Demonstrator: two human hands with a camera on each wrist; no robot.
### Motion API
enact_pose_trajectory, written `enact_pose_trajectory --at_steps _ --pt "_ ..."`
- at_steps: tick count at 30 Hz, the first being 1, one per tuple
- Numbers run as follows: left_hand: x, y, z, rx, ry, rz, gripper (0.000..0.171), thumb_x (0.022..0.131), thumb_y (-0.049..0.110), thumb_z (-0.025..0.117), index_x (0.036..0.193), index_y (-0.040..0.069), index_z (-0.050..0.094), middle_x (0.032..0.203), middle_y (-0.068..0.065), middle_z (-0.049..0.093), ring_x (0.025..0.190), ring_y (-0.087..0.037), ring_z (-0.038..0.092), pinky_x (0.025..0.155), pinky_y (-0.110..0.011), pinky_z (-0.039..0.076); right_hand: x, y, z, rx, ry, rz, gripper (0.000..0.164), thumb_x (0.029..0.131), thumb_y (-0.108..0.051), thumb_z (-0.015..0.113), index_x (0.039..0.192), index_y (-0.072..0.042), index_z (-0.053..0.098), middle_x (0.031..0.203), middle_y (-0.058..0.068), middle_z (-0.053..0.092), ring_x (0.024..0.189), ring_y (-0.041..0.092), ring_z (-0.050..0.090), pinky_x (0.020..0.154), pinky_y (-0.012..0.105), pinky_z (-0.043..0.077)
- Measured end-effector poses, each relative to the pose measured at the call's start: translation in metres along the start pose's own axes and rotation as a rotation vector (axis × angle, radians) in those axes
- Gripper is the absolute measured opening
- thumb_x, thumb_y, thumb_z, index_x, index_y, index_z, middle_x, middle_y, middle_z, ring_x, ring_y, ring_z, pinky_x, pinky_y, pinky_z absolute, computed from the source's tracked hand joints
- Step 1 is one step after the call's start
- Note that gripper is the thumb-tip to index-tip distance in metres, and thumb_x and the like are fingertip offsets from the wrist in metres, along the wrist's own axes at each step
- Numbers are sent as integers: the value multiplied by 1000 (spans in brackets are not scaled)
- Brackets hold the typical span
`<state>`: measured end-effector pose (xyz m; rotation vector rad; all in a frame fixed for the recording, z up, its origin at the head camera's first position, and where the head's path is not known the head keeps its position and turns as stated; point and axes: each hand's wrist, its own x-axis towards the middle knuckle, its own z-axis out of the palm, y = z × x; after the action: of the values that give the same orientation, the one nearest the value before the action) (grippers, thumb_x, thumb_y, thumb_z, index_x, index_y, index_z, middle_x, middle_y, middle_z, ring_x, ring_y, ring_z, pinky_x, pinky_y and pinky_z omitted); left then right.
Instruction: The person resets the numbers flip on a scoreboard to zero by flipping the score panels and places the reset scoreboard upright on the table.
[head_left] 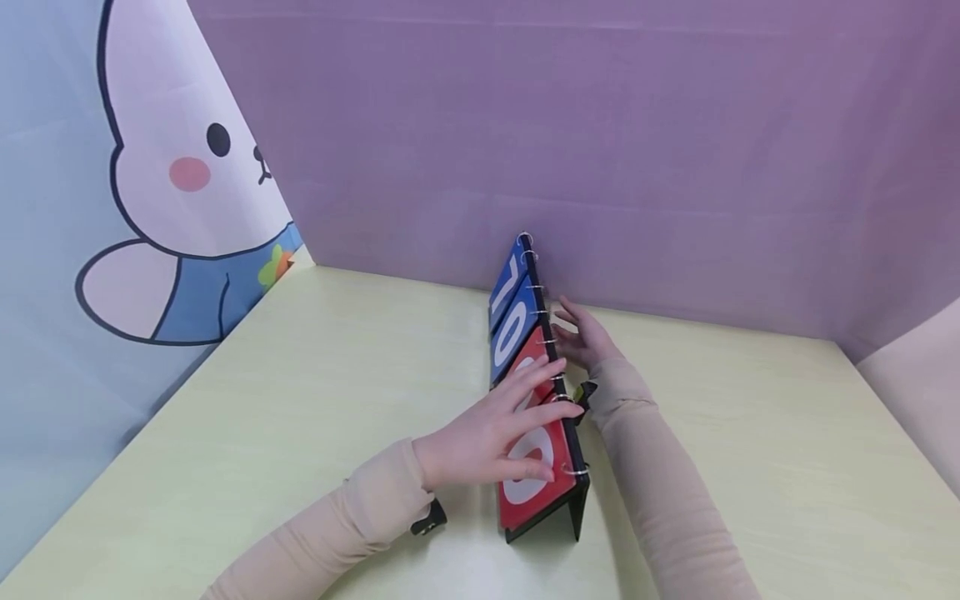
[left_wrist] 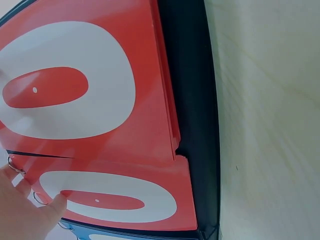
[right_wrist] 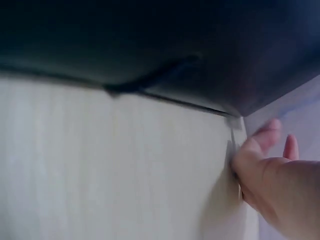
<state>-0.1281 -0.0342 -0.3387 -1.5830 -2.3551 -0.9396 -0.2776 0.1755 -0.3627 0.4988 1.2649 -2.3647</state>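
A tabletop flip scoreboard (head_left: 531,350) stands like a tent on the table, seen nearly end-on in the head view. Its red cards (left_wrist: 112,117) each show a white 0. The blue cards (head_left: 512,329) farther off show a 0 and another white numeral. Across the red cards lies my left hand (head_left: 498,437), fingers spread and reaching to the ringed top edge; its thumb lies over the nearest 0. My right hand (head_left: 587,335) is behind the board, fingers extended and partly hidden by it. In the right wrist view, that hand (right_wrist: 272,175) appears beside the dark back panel (right_wrist: 165,45), holding nothing visible.
The pale table (head_left: 360,358) extends on both sides of the scoreboard. A purple cloth wall (head_left: 600,150) rises at the far edge, close to the board's far end. On the left hangs a blue cloth with a cartoon rabbit (head_left: 172,217).
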Motion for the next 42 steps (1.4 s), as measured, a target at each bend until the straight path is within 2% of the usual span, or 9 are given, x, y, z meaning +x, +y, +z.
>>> enact_pose_trajectory --at_steps 4,7,12,17,19,26,29,37,42 --pt "0 0 0 10 3 10 68 81 34 74 139 19 43 158 -9 11 147 -26 5 115 -53 20 -3 -4 -5 121 49 -21 35 95 -26 56 126 -15 43 99 0 50 87 7 44 72 18 43" --pt "0 0 0 0 2 4 67 81 34 73 139 20 43 158 -8 11 147 -25 5 115 -53 21 -6 -8 -9 41 91 -94 5 95 -18 56 95 -12 57 74 -4 55 68 6 44 63 15 39" --pt "0 0 0 -11 -2 -7 68 80 34 74 139 21 42 157 -8 11 147 -24 5 114 -53 23 -12 -16 -13 -118 147 -166 29 94 -12 57 66 -12 61 55 -5 49 51 6 41 55 16 37" --pt "1 1 -1 -15 -1 -11 68 81 34 73 140 21 42 157 -8 11 147 -24 5 114 -53 23 -16 -32 -9 -81 262 -116 12 89 -6 63 82 -7 53 65 -2 51 55 7 46 52 17 42" --pt "1 1 -1 -21 -3 -17 67 81 35 73 140 22 42 158 -7 11 147 -24 5 114 -53 23 -17 -38 -6 -62 326 -127 16 86 -3 65 88 -7 50 69 -1 52 58 7 48 52 16 43" --pt "3 2 -3 -33 -9 -31 66 82 35 72 140 22 43 158 -6 10 147 -23 4 114 -54 22 -14 -39 0 -316 537 -327 33 81 -6 73 113 0 64 61 -6 56 56 5 49 51 16 42" --pt "3 2 -3 -34 -11 -34 66 82 35 72 140 22 43 158 -6 10 147 -24 4 114 -54 23 -12 -36 1 -363 559 -350 44 81 -8 73 123 2 61 68 -6 57 59 3 52 56 14 45" --pt "2 2 -3 -35 -12 -38 67 82 35 72 140 22 42 158 -5 10 147 -23 4 114 -54 24 -10 -36 -1 -432 574 -371 45 85 -14 70 126 -1 59 112 8 60 65 0 54 65 13 49" --pt "3 1 -3 -33 -11 -40 67 82 35 72 141 23 41 158 -5 10 147 -23 4 113 -53 26 -11 -39 -4 -448 553 -385 44 88 -15 66 130 -3 56 121 10 55 67 1 54 66 13 50"
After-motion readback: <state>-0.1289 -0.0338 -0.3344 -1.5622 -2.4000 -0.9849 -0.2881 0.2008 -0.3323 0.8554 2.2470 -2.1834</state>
